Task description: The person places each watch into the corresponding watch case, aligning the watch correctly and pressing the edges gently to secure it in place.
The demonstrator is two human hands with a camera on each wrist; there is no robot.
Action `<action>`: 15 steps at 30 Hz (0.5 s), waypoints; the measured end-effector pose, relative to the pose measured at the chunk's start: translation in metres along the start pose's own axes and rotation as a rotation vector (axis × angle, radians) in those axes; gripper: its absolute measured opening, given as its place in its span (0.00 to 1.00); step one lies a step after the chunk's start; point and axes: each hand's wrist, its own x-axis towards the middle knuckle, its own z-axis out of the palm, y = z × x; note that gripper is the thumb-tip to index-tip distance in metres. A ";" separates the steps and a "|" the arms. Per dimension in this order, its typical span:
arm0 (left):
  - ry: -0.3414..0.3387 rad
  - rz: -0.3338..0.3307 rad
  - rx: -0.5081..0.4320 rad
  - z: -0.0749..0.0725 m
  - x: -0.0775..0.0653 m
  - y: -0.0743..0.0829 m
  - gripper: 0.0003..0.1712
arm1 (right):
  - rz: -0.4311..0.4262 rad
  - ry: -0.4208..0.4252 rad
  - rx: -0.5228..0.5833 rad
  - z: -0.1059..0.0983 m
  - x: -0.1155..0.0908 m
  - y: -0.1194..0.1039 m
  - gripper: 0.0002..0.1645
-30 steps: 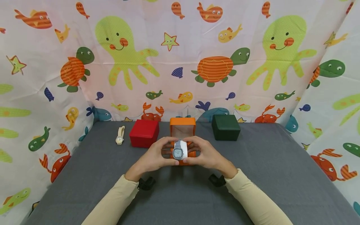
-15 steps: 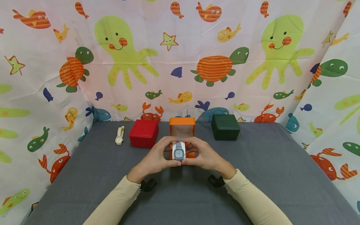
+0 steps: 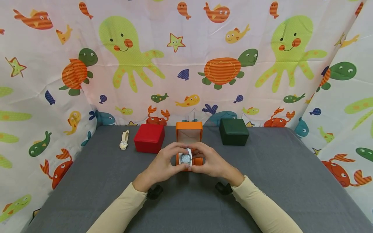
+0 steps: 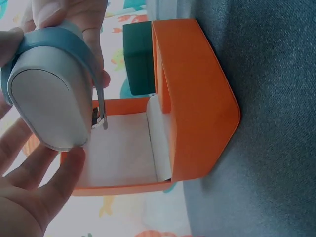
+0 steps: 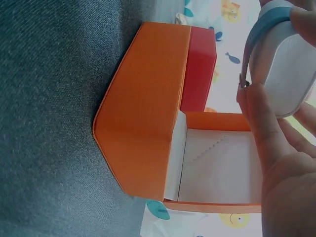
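Both hands hold a wristwatch [image 3: 185, 158] with a square pale face and blue-grey strap, wrapped round a white watch cushion [image 4: 47, 106]. My left hand [image 3: 163, 165] has its thumb at the lower edge of the watch and its fingers over the top, covering the upper strap. My right hand [image 3: 212, 161] grips from the other side, thumb at the cushion's lower right. A strap end with a metal buckle [image 4: 102, 121] stands off the cushion's side. Behind the watch is an orange watch box [image 3: 189, 126], lid up, with a pale lining.
On the grey cloth [image 3: 276, 181], a closed red box [image 3: 149, 138] stands left of the orange one, and a closed dark green box [image 3: 234, 132] stands right. Farther left lies a cream-strapped watch [image 3: 124, 140]. A curtain with sea animals [image 3: 186, 64] hangs behind.
The watch and cushion have turned and tilted between the hands, and the face sits slightly higher than half a second ago. My left fingers now cover the upper strap, which showed before.
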 end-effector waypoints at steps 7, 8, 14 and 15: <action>0.048 -0.040 -0.041 -0.001 0.000 0.000 0.22 | -0.057 0.006 0.005 0.000 0.002 -0.015 0.39; 0.051 -0.042 -0.044 -0.001 0.000 0.000 0.22 | -0.069 0.006 -0.004 0.000 0.002 -0.016 0.39; 0.055 -0.066 -0.082 -0.001 0.000 -0.001 0.22 | -0.120 0.015 -0.066 0.000 0.001 -0.018 0.41; 0.057 -0.070 -0.091 -0.002 0.000 -0.001 0.22 | -0.124 0.016 -0.074 0.000 0.001 -0.018 0.41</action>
